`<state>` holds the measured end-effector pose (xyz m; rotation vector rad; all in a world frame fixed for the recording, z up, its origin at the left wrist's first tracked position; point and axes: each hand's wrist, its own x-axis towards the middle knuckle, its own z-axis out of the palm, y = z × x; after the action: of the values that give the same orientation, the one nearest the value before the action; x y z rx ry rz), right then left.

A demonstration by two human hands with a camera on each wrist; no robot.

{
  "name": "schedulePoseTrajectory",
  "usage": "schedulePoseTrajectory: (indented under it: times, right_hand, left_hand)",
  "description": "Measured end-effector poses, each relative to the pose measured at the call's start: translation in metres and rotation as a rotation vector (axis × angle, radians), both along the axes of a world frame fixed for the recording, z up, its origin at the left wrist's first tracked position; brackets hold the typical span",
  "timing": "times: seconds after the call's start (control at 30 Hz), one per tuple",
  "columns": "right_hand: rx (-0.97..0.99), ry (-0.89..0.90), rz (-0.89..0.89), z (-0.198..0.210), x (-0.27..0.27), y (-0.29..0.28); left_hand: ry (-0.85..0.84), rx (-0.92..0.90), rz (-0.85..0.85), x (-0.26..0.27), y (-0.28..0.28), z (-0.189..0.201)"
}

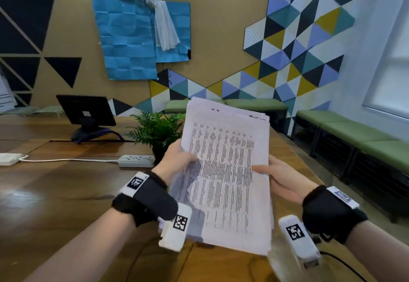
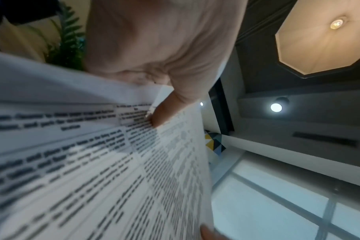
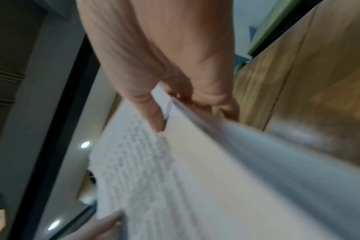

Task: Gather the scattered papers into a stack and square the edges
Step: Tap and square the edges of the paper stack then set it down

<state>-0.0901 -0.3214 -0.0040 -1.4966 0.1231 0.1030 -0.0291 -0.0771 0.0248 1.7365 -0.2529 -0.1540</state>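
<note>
We see the papers (image 1: 223,171) held up in the air above the table (image 1: 55,193), standing tilted, with the printed side facing us. They are in one stack, but the top edges do not line up yet; some sheets stick out past the others at the top. The top sheet has rows and columns of small dark print. Our left hand (image 1: 177,162) holds the left side of the stack, with the thumb lying on the front and the other fingers hidden behind the sheets. The left wrist view shows that thumb (image 2: 160,116) pressing on the print. Our right hand (image 1: 281,177) holds the right side, its thumb flat on the front. In the right wrist view the thumb (image 3: 152,113) is on one side of the stack edge and the fingers (image 3: 226,104) are curled on the other side, so it pinches the papers. Both wrists wear black bands with white camera boxes. Behind the papers stands a small green plant (image 1: 157,129). Farther left on the table we see a white power strip (image 1: 136,160) and a dark screen (image 1: 86,110) on a stand. Green benches (image 1: 354,135) run along the wall on the right.
</note>
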Motion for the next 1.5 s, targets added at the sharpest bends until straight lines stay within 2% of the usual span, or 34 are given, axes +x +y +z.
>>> schedulePoseTrajectory:
  times: [0.07, 0.23, 0.33, 0.4, 0.57, 0.67, 0.73, 0.8, 0.87, 0.93, 1.03, 1.13, 1.2, 1.3, 1.37, 1.43, 1.5]
  right_hand:
    - [0.051, -0.073, -0.042, 0.014, 0.001, 0.01]
    - [-0.127, -0.352, -0.159, 0.032, 0.0, 0.036]
    - [-0.156, -0.337, -0.14, 0.017, -0.001, 0.039]
    - [-0.173, -0.244, -0.092, -0.001, 0.0, 0.031]
    - [-0.352, 0.029, -0.036, -0.034, -0.002, 0.012]
    - [-0.46, 0.011, -0.053, -0.038, -0.002, 0.009]
    - [-0.474, -0.015, -0.083, -0.035, -0.004, 0.006]
    - [-0.397, 0.034, -0.075, -0.037, -0.009, 0.002]
    - [-0.363, 0.146, -0.004, -0.047, -0.015, -0.002]
    - [-0.417, 0.293, 0.068, -0.066, -0.021, -0.006]
    - [-0.495, 0.452, 0.079, -0.088, -0.027, -0.004]
    - [-0.606, 0.501, 0.086, -0.091, -0.026, -0.004]
    - [-0.59, 0.511, 0.118, -0.091, -0.026, -0.007]
    - [-0.287, 0.53, 0.04, -0.097, -0.03, -0.005]
    - [-0.194, 0.524, 0.018, -0.102, -0.031, -0.002]
    - [-0.266, 0.508, 0.047, -0.1, -0.033, 0.0]
    - [-0.458, 0.466, 0.123, -0.093, -0.036, 0.003]
  left_hand:
    - [-0.046, -0.054, 0.116, -0.004, -0.002, -0.009]
    - [-0.315, -0.117, 0.253, -0.022, -0.009, -0.016]
    - [-0.342, -0.094, 0.269, -0.027, -0.008, -0.026]
    - [-0.295, -0.048, 0.264, -0.026, -0.004, -0.039]
    - [-0.213, 0.027, 0.262, -0.015, 0.008, -0.061]
    - [-0.163, -0.031, 0.267, -0.007, 0.01, -0.058]
    - [-0.066, -0.069, 0.28, -0.001, 0.014, -0.059]
    - [0.056, -0.083, 0.284, 0.003, 0.018, -0.066]
    - [0.182, -0.053, 0.296, 0.002, 0.018, -0.077]
    - [0.312, -0.004, 0.287, -0.001, 0.016, -0.097]
    - [0.438, 0.068, 0.271, -0.001, 0.013, -0.128]
    - [0.473, 0.095, 0.317, 0.008, 0.012, -0.137]
    - [0.5, 0.104, 0.333, 0.011, 0.013, -0.135]
    - [0.521, 0.086, 0.347, 0.017, 0.016, -0.139]
    - [0.524, 0.064, 0.358, 0.016, 0.017, -0.141]
    - [0.504, 0.057, 0.365, 0.013, 0.017, -0.14]
    - [0.487, 0.047, 0.365, 0.012, 0.016, -0.143]
